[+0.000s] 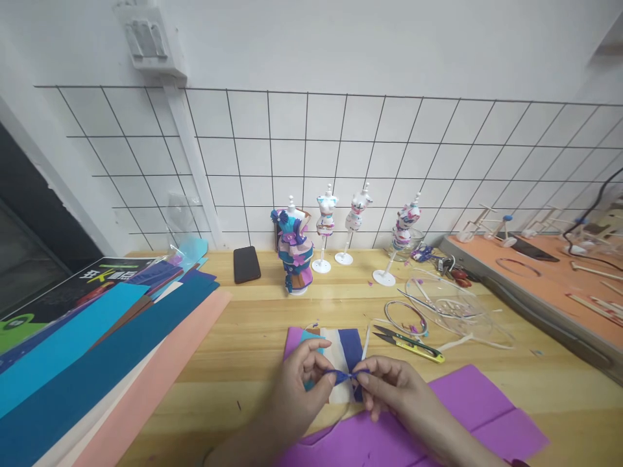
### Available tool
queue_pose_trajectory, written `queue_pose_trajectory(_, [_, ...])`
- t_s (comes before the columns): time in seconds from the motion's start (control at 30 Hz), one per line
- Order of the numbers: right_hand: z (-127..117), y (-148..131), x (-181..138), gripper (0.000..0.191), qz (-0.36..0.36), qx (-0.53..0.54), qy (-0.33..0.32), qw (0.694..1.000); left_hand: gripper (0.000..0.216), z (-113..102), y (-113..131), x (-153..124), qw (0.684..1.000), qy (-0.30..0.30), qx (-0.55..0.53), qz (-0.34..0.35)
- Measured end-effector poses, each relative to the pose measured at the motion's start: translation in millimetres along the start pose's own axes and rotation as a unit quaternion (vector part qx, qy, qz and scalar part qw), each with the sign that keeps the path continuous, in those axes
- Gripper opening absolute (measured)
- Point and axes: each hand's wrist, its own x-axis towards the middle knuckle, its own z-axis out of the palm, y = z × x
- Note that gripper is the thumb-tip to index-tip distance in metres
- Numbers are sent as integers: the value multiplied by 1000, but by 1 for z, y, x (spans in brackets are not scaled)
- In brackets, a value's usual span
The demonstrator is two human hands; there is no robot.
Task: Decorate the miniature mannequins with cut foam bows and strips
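Note:
A small strip of dark blue crepe paper [343,376], gathered narrow at its middle, stretches between my two hands. My left hand [304,383] pinches one end of it between thumb and fingers. At the other end, my right hand [387,386] grips it the same way. Below them lies a panel of striped paper [333,347] in purple, light blue, cream and dark blue. Purple paper sheets [479,405] spread under and beside my right forearm. Yellow-handled thread snips [413,344] rest just beyond my right hand.
A small dress form in layered paper [294,250] stands at the back, with three barer forms beside it, one a white form [326,217]. Long coloured paper strips [107,344] cover the left side. A phone [246,264], a wire coil [405,316] and an orange-topped board [549,279] lie around.

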Motion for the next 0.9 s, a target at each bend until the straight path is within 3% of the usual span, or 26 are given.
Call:
queue_pose_trajectory(0.13, [-8, -11, 1, 33, -7, -17, 40, 999, 23, -13, 11, 12, 998, 33, -37, 34])
queue_pose_trajectory(0.23, [-15, -23, 2, 32, -3, -31, 60, 998, 23, -27, 19, 27, 992, 95, -75, 32])
queue_pose_trajectory(0.43, [-18, -48, 7, 27, -21, -93, 40, 995, 27, -58, 34, 64, 970, 220, -62, 87])
queue_pose_trajectory(0.6, [-3, -73, 16, 24, -49, -131, 19, 990, 30, -76, 46, 103, 936, 304, -43, 174])
queue_pose_trajectory(0.77, [22, -100, 34, 25, -89, -157, 3, 984, 43, -83, 53, 134, 929, 284, -20, 237])
queue_pose_trajectory(0.9, [41, -113, 52, 26, -122, -151, -7, 981, 47, -88, 55, 145, 937, 245, -30, 246])
